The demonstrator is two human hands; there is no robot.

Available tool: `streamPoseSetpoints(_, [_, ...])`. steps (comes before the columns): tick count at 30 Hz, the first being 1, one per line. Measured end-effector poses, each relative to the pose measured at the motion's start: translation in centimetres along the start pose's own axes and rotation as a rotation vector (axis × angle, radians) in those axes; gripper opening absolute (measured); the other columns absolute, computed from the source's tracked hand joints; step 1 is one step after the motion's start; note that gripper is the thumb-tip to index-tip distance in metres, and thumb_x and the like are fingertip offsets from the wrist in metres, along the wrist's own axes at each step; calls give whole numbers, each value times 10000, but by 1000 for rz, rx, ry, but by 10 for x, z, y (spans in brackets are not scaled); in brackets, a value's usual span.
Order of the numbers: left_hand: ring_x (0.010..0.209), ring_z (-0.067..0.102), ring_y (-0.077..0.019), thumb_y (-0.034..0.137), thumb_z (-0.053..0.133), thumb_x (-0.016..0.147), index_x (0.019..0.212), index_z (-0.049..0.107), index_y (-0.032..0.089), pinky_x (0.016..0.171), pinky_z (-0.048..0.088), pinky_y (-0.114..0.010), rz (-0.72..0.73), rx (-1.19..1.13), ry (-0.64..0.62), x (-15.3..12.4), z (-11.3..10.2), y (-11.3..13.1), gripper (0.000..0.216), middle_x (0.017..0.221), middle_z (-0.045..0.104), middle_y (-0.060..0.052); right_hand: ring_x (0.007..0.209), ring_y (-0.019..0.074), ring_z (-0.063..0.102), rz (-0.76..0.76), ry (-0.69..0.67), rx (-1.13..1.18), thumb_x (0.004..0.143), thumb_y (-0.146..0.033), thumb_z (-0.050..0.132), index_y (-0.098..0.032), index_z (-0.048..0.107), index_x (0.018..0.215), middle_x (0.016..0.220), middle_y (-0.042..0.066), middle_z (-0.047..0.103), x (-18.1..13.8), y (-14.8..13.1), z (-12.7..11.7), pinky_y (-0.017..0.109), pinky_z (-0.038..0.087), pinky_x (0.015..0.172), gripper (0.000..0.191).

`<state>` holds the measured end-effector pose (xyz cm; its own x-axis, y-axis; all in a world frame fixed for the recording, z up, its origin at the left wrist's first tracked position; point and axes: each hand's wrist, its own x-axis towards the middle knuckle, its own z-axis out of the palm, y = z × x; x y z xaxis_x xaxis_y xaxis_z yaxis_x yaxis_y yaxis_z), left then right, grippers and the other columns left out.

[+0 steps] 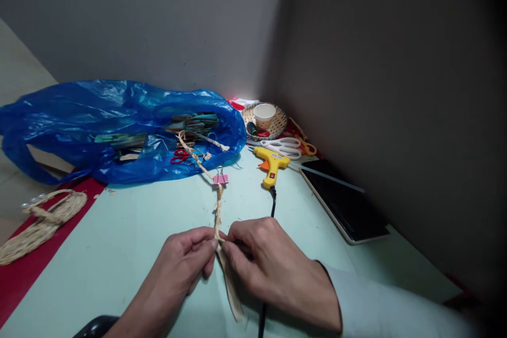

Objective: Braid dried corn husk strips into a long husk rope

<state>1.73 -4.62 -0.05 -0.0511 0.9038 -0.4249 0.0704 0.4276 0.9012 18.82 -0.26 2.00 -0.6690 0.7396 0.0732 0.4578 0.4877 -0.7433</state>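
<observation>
A pale braided cord (218, 210) of flat plant fibre runs down the middle of the table. Farther up, a pink binder clip (221, 179) grips it. My left hand (186, 256) pinches the braid's lower end between thumb and forefinger. Just to the right, my right hand (269, 259) pinches fibre strands at the same spot, its fingertips nearly touching the left ones. A loose flat strand (232, 290) hangs from there toward me. Past the clip, the braid continues to the blue bag.
A blue plastic bag (119, 100) holding dried strips lies at the back left; red-handled scissors (180, 156) rest on it. A yellow glue gun (273, 163), white scissors (283, 146), a woven tray (281, 121) and a dark tablet (344, 200) are rightward. A woven sole (43, 222) lies left.
</observation>
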Motion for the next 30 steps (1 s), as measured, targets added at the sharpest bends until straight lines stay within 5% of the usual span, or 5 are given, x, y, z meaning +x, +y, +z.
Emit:
streamPoseSetpoints(4, [524, 432, -102, 349, 730, 736, 684, 701, 152, 521, 330, -200, 13, -81, -19, -2, 2, 2, 206, 523, 540, 32, 588, 125, 519, -155, -45, -128, 926, -181, 442, -144, 623, 844, 732, 36, 638, -7, -3, 5, 252, 348, 570, 202])
streamPoseSetpoints(12, [451, 316, -71, 492, 686, 778, 845, 707, 156, 470, 187, -215, -15, -106, 0, -9, 2, 2, 343, 517, 580, 28, 589, 187, 580, -524, 29, -445, 924, -118, 419, -91, 667, 911, 767, 91, 680, -13, 3, 26, 323, 327, 504, 250])
streamPoseSetpoints(17, [605, 548, -134, 422, 728, 765, 851, 720, 159, 570, 395, -228, -49, -202, -79, -13, 0, 7, 277, 714, 672, -15, 753, 167, 615, -129, 145, -25, 934, -288, 518, -156, 665, 903, 846, 55, 687, -4, -2, 6, 280, 428, 682, 200])
streamPoseSetpoints(20, [708, 611, -180, 402, 698, 805, 947, 735, 161, 675, 470, -273, -57, -268, -139, -13, -1, 8, 282, 736, 678, -20, 814, 157, 618, 81, -6, 195, 948, -280, 504, -162, 633, 1001, 902, 47, 693, 4, -2, -6, 263, 434, 740, 183])
streamPoseSetpoints(30, [782, 633, -182, 376, 706, 816, 1052, 593, 239, 730, 488, -276, 18, -316, -149, -12, 0, 4, 295, 841, 706, -2, 815, 158, 557, 176, -156, 233, 983, -316, 431, -176, 583, 899, 860, 34, 634, 9, -2, -2, 253, 382, 719, 223])
